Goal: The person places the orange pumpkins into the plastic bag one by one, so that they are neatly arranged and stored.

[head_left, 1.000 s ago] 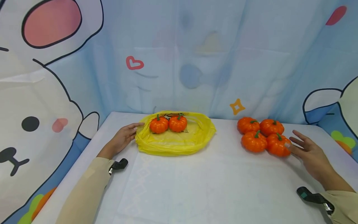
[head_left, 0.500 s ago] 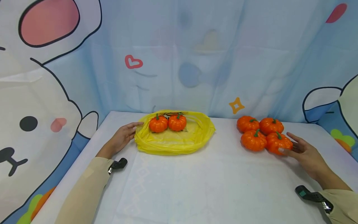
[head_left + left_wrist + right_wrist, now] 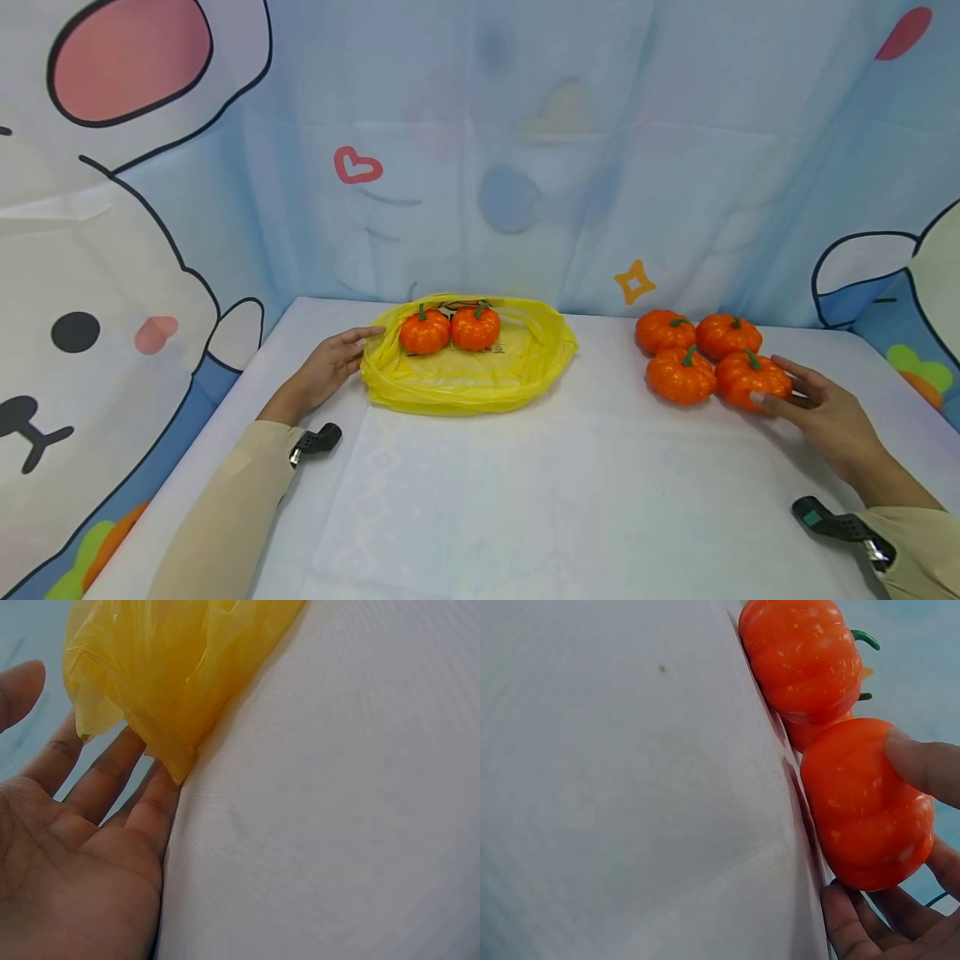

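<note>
My right hand holds the front right pumpkin of a cluster of small orange pumpkins. In the right wrist view its thumb presses on the near side of this pumpkin, with the other fingers behind and under it. Beside it sit the other pumpkins, all with green stems. Toward the left, my left hand touches the edge of a yellow plastic bag, its fingers loosely extended. The left wrist view shows those fingers partly behind the bag's crumpled edge. Two pumpkins sit inside the bag's opening.
A white cloth covers the table. A blue cartoon-printed curtain hangs behind and around it. Black wrist devices are worn at both sleeves.
My right hand has closed in on the front right pumpkin, which has tilted and shifted slightly to the right. The left hand stays at the bag's edge.
</note>
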Tool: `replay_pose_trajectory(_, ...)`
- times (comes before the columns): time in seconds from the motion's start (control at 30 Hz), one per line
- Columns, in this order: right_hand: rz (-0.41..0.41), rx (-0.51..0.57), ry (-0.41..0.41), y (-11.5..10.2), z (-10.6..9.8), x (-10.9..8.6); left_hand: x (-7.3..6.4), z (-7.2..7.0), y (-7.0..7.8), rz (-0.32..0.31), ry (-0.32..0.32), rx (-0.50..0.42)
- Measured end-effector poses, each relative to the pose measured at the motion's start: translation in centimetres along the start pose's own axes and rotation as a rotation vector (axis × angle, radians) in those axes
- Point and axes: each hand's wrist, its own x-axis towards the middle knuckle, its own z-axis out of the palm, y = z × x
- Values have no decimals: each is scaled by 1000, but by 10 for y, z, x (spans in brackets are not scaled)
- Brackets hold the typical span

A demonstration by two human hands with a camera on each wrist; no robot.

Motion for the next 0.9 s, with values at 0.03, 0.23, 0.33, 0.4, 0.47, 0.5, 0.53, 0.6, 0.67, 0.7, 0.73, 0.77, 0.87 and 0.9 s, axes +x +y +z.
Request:
replay_pose_trajectory(0.03, 0, 1, 0, 0, 0, 0, 0, 0, 0, 3, -2, 1)
replay_pose_trajectory(0.23, 3, -12, -29, -2, -3, 0, -1, -2, -2, 7, -2, 5)
replay_pose_trajectory(0.33, 5, -19, -23, -8, -7, -2, -1, -2, -2, 5, 1, 2)
replay_pose_trajectory(0.4, 10, -8, 2, -12, -10, -4, -1, -3, -3, 8, 0, 5)
replay_pose_trajectory(0.47, 13, -1, 35, -17, -11, -5, 0, -3, -3, 14, -4, 13)
replay_pose_trajectory(0.5, 14, 0, 54, -20, -12, -5, 0, -3, -3, 15, -6, 14)
replay_pose_trajectory(0.53, 17, 1, 70, -22, -12, -5, 0, -4, -3, 16, -7, 18)
replay_pose_trajectory(0.6, 14, -5, 90, -27, -12, -7, 1, -4, -3, 17, -10, 23)
replay_pose_trajectory(0.67, 5, -15, 109, -32, -11, -8, 1, -4, -3, 18, -11, 25)
replay_pose_trajectory(0.7, -1, -11, 117, -35, -10, -9, 1, -3, -3, 17, -10, 21)
replay_pose_trajectory(0.73, -7, -9, 125, -38, -9, -10, 2, -3, -3, 18, -10, 21)
replay_pose_trajectory(0.77, -14, -7, 132, -41, -9, -11, 2, -3, -3, 19, -9, 17)
replay_pose_trajectory(0.87, -35, -18, 148, -52, -6, -14, 2, -2, -3, 22, -5, 19)
replay_pose_trajectory(0.9, -47, -14, 149, -55, -5, -15, 2, -2, -3, 21, -2, 16)
